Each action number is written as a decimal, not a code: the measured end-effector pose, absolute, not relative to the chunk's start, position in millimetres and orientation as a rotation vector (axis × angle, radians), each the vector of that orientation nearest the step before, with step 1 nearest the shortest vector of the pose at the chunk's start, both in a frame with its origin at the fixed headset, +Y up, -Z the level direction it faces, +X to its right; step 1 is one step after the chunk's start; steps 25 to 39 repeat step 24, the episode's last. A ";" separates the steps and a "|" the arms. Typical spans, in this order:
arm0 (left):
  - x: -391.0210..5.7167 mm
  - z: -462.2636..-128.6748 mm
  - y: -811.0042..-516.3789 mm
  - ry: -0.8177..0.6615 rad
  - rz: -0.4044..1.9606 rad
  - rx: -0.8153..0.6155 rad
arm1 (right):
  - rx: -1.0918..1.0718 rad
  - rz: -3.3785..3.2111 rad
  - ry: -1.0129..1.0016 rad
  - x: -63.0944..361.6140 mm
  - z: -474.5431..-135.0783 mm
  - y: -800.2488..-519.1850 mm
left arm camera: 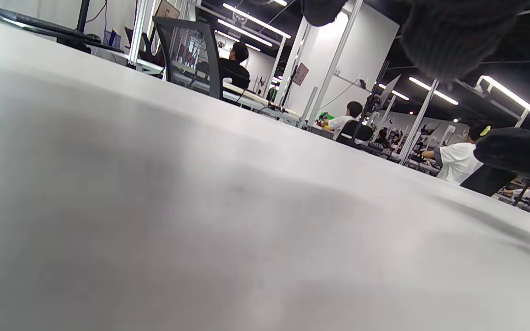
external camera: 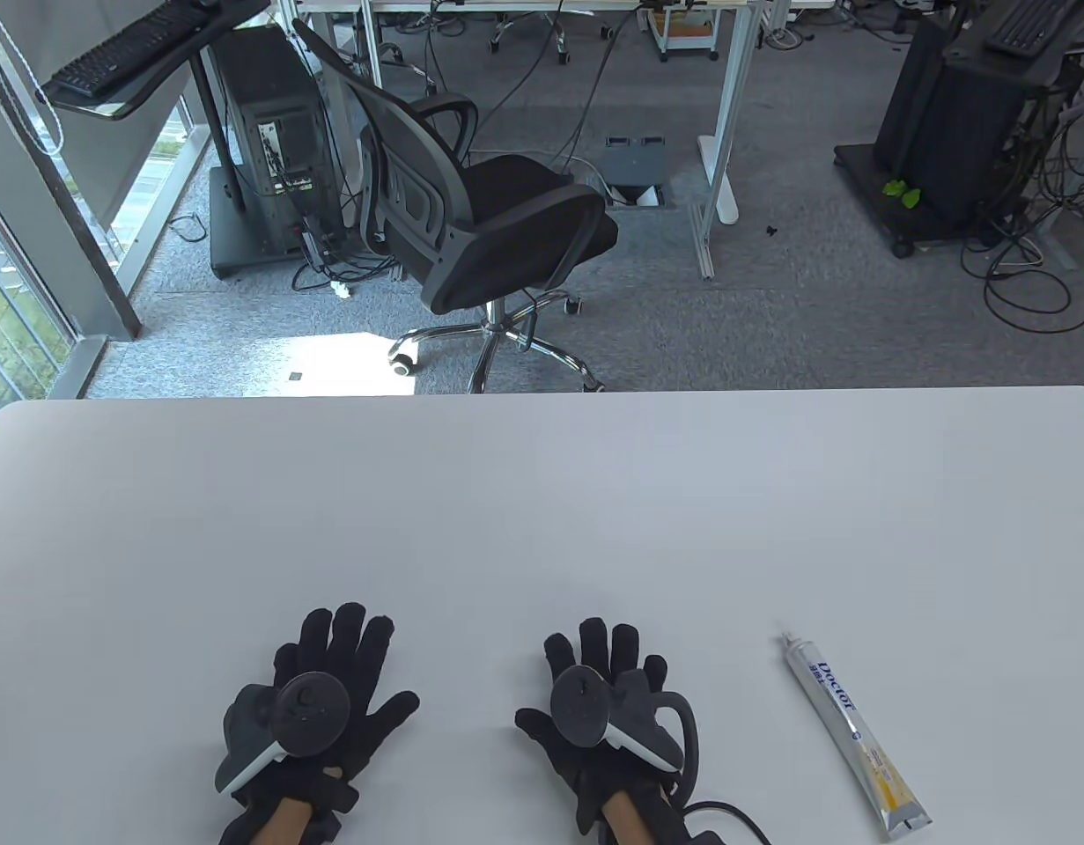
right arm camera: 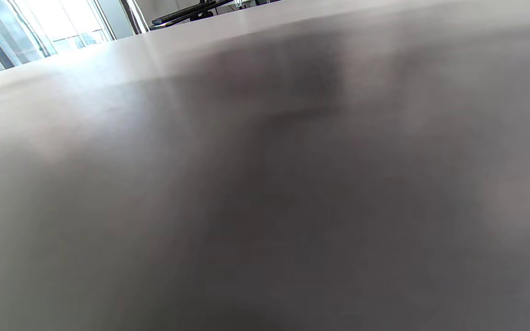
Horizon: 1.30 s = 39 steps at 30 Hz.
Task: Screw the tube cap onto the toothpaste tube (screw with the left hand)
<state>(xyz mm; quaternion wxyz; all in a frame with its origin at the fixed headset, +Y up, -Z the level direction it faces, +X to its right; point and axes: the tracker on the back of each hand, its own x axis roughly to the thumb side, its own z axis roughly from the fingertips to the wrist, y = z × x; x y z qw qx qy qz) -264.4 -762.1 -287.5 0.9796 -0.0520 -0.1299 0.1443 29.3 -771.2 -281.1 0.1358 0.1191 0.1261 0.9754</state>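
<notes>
Table view shows our left hand (external camera: 317, 704) and right hand (external camera: 603, 713) lying flat on the white table (external camera: 542, 493), fingers spread, holding nothing. The toothpaste tube (external camera: 854, 735) lies well to the right of our right hand, nozzle pointing away from us; whether a cap sits on it we cannot tell, and we see no loose cap. We judge nothing has begun: next we must reach right for the tube.

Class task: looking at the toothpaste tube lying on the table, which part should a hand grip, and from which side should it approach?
Grip the toothpaste tube around its round mid-body, coming from above, probably with the nearer right hand. It lies flat, nozzle end away, its crimped tail too thin to hold.
</notes>
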 end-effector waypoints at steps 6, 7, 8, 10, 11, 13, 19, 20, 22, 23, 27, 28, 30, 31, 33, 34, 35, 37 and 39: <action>-258.3 -288.1 -762.2 -0.283 0.266 -0.131 | 0.382 2.828 0.420 23.5 -281.1 -776.4; -257.9 -287.6 -761.1 -0.285 0.263 -0.127 | 0.381 2.821 0.417 23.6 -281.2 -776.4; -257.9 -287.3 -760.2 -0.288 0.262 -0.121 | 0.379 2.817 0.409 23.9 -281.0 -776.0; -258.1 -287.3 -759.1 -0.289 0.271 -0.116 | 0.381 2.804 0.401 24.3 -280.5 -775.0; -258.2 -287.4 -759.3 -0.289 0.275 -0.114 | 0.384 2.799 0.402 24.4 -280.3 -774.7; -257.7 -287.3 -759.6 -0.291 0.273 -0.114 | 0.389 2.793 0.389 24.3 -279.5 -773.2; -257.5 -285.8 -761.2 -0.283 0.257 -0.122 | 0.417 2.797 0.344 21.8 -276.7 -769.6; -257.3 -286.1 -761.5 -0.282 0.257 -0.124 | 0.423 2.806 0.353 20.9 -276.8 -770.2; -256.3 -286.5 -762.4 -0.283 0.254 -0.132 | 0.437 2.811 0.374 20.1 -276.9 -771.2; -255.8 -286.4 -763.1 -0.285 0.247 -0.135 | 0.440 2.808 0.373 19.7 -276.8 -771.4; -255.4 -286.4 -763.2 -0.286 0.246 -0.140 | 0.442 2.806 0.373 19.5 -276.7 -771.4; -255.4 -286.4 -763.2 -0.286 0.246 -0.140 | 0.442 2.806 0.373 19.5 -276.7 -771.4; -255.4 -286.4 -763.2 -0.286 0.246 -0.140 | 0.442 2.806 0.373 19.5 -276.7 -771.4; -255.4 -286.4 -763.2 -0.286 0.246 -0.140 | 0.442 2.806 0.373 19.5 -276.7 -771.4; -255.4 -286.4 -763.2 -0.286 0.246 -0.140 | 0.442 2.806 0.373 19.5 -276.7 -771.4; -255.4 -286.4 -763.2 -0.286 0.246 -0.140 | 0.442 2.806 0.373 19.5 -276.7 -771.4; -255.4 -286.4 -763.2 -0.286 0.246 -0.140 | 0.442 2.806 0.373 19.5 -276.7 -771.4; -255.4 -286.4 -763.2 -0.286 0.246 -0.140 | 0.442 2.806 0.373 19.5 -276.7 -771.4; -255.4 -286.4 -763.2 -0.286 0.246 -0.140 | 0.442 2.806 0.373 19.5 -276.7 -771.4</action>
